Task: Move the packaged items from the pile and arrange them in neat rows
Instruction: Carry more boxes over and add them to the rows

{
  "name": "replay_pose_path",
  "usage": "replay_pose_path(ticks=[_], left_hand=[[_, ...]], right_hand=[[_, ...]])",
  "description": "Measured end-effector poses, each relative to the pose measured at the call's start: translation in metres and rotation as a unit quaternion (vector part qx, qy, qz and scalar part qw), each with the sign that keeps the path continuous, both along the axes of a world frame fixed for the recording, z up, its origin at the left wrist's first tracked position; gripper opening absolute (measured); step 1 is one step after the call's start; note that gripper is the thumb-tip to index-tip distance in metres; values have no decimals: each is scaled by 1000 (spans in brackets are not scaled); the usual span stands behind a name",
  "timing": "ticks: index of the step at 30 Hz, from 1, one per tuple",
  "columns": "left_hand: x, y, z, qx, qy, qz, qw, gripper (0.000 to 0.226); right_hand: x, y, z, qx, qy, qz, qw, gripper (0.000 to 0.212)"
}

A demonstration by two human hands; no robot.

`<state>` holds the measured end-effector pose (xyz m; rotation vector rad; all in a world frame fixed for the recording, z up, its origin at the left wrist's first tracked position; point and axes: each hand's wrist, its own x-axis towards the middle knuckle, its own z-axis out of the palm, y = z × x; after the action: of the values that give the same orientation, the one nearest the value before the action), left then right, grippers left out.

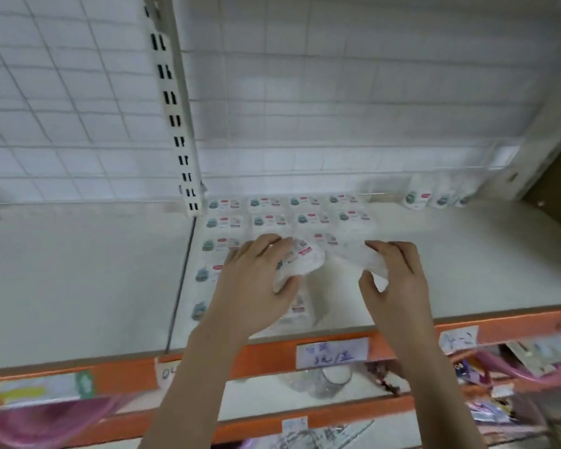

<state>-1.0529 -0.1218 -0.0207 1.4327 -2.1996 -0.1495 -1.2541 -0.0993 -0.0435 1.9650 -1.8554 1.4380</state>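
Flat white packets with green and red labels lie in neat rows point(285, 218) on the white shelf board point(450, 270). My left hand point(256, 283) grips one such packet point(300, 260) by its lower end, just above the rows' near part. My right hand point(394, 280) pinches another white packet point(370, 257), blurred, to the right of the rows. Three more packets point(434, 197) stand upright at the back right against the wire grid.
A slotted white upright point(175, 124) rises left of the rows, and a wire grid backs the shelf. The front edge is an orange beam point(272, 358) with paper price tags. Lower shelves hold a clear jar point(324, 380) and pink goods.
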Motion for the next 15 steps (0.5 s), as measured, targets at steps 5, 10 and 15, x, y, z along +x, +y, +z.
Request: replay_pose_path(ticks=[5,10,15], left_hand=[[-86,8,-6,19,-38,-18,999,51],[-109,4,-21,50,-128,24,990,49],[-105,6,-25,45,-115,101,987,52]], right_hand=[[-75,-6,-7,22,-2,14,1000,50],[-95,-21,-12,25,16,72,997,49],[-91,-42,-16,17,101,87,991,50]])
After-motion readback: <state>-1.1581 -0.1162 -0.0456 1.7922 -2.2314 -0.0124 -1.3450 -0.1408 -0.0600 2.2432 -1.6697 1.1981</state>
